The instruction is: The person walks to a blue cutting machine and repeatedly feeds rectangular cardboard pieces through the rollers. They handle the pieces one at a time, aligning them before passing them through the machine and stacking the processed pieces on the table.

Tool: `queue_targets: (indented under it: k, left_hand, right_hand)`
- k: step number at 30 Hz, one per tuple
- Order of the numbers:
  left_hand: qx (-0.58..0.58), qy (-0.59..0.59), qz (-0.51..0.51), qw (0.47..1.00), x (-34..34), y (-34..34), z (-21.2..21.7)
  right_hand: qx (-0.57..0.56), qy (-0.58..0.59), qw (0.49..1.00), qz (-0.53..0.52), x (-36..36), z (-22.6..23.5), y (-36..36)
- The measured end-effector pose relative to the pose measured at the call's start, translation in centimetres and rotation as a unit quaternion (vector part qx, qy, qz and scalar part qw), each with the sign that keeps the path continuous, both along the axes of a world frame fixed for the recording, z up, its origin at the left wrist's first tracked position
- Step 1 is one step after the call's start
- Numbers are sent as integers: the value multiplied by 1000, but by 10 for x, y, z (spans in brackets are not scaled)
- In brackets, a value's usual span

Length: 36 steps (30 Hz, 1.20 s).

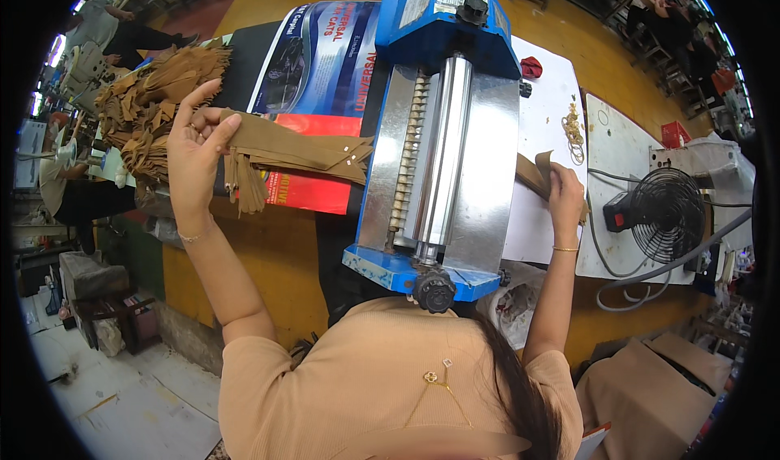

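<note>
A blue roller machine (pixel 444 168) with shiny metal plates and a long steel roller stands in front of me. On its left, my left hand (pixel 193 147) pinches the end of a flat brown fabric strip (pixel 280 142) between thumb and finger. Small white tags lie on the strips close to the machine's left plate, with more brown strips hanging below. Across the machine, my right hand (pixel 567 200) grips another brown strip (pixel 532 176) at the right plate's edge; its upper end curls up beside my fingers. Whether the strips join under the machine is hidden.
A large heap of brown strips (pixel 158 103) lies at the far left. Printed blue and red packaging (pixel 317 70) covers the table beside the machine. At right are a black fan (pixel 668 215), a grey hose (pixel 634 280) and yellowish bands (pixel 574 135). Other people work at far left.
</note>
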<state>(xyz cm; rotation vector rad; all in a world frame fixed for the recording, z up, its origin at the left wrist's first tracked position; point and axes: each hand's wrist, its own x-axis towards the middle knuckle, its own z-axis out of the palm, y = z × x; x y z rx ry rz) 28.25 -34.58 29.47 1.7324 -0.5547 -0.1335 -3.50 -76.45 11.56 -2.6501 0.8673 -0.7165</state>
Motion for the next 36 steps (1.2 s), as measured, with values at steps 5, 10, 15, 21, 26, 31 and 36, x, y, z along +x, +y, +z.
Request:
queue_targets:
  k: [5,10,15,21,26,31,36]
  left_hand:
    - [-1,85,45,995,48,37,-80]
    - [163,134,112,971,92,68,-172]
    - [224,32,158,961,99,71,-194]
    - [310,-142,215,915,64,26,-165]
    - [147,13,-40,988,2,-50,-159]
    - [140,54,-141,978,-54,-113,-151]
    - [188,-17,-162,969,-63,-140,-146]
  right_hand:
    - [53,-62,997,-11,3,21,10]
    - [150,-86,984,31,3,65,18]
    - [396,-130,899,135,0,101,32]
    - [362,78,920,128,46,89,34]
    - [303,112,929,182,78,92,41]
    - [265,120,926,241,104,92,55]
    - [298,121,921,219,99,100,53]
